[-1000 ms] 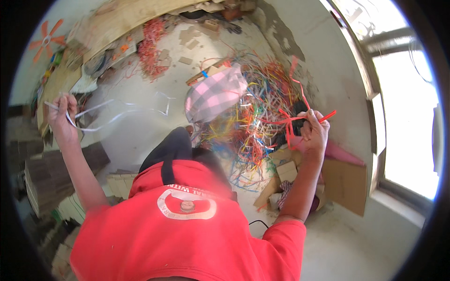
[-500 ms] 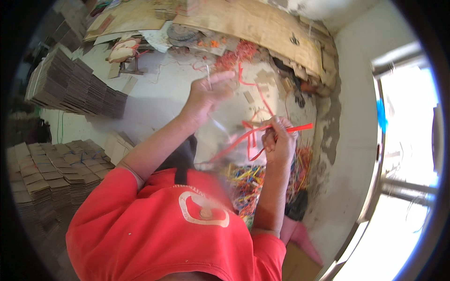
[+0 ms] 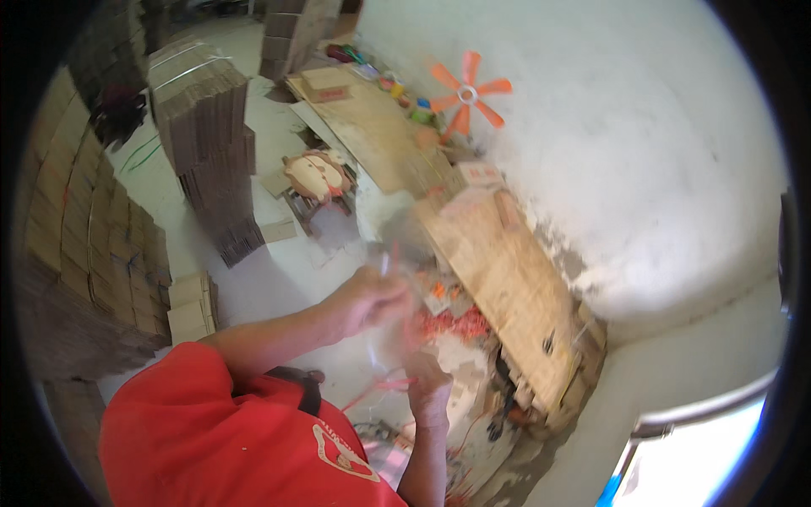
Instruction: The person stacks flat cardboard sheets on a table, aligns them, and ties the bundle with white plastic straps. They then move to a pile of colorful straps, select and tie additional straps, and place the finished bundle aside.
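My left hand [image 3: 372,300] is raised in front of me, closed around a thin white stick-like piece [image 3: 386,264]. Its ends show above and below the fist, and motion smears it. Lower and to the right, my right hand [image 3: 429,384] is curled around a red plastic strap [image 3: 390,385], which trails leftward from the fingers. The two hands are close together but apart. Blur hides the exact finger positions and most of the strap.
A plywood board [image 3: 498,287] lies along the wall, with red strap scraps [image 3: 452,324] beside it. Tall stacks of flattened cardboard [image 3: 203,127] stand at left. A small stool with a cushion [image 3: 318,176] is on the floor. An orange fan [image 3: 466,95] is by the wall.
The view has swung up and left, bringing the fan and more cardboard stacks into sight. My right hand has come nearer the left, and the red strap end that stuck out rightward no longer shows.
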A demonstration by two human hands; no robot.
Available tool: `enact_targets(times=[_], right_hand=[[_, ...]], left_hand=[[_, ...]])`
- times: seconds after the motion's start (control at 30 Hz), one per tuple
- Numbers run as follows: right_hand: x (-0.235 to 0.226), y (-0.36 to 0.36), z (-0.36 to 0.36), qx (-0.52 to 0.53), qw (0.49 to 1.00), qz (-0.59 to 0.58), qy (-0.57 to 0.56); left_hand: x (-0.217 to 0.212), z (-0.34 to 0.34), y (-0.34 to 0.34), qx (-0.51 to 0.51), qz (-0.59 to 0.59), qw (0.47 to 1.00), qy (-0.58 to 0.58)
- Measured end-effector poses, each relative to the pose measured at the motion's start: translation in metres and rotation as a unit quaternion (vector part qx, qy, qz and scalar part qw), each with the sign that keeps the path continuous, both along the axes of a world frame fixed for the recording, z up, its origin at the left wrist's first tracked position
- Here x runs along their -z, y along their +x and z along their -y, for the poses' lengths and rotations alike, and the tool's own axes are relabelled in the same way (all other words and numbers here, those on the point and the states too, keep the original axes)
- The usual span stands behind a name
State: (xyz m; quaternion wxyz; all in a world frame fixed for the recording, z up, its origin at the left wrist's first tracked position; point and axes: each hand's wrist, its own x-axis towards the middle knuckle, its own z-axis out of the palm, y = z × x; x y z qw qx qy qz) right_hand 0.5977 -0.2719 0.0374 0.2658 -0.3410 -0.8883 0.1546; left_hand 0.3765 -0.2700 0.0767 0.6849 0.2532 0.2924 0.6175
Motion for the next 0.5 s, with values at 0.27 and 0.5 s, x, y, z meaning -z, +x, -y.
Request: enact_targets(times=[0.27,0.5], right_hand=[[-0.025,-0.1,-0.057,-0.024,0.884,-0.316,-0.344],[-0.04,-0.152,-0.078,-0.173,0.84,-0.209,-0.471]], left_hand=[[0.015,-0.002,-0.042,-0.173,-0.374,0.881,0.232],[0.008,0.008,-0.072,-0.242,-0.381,0.891,0.046]])
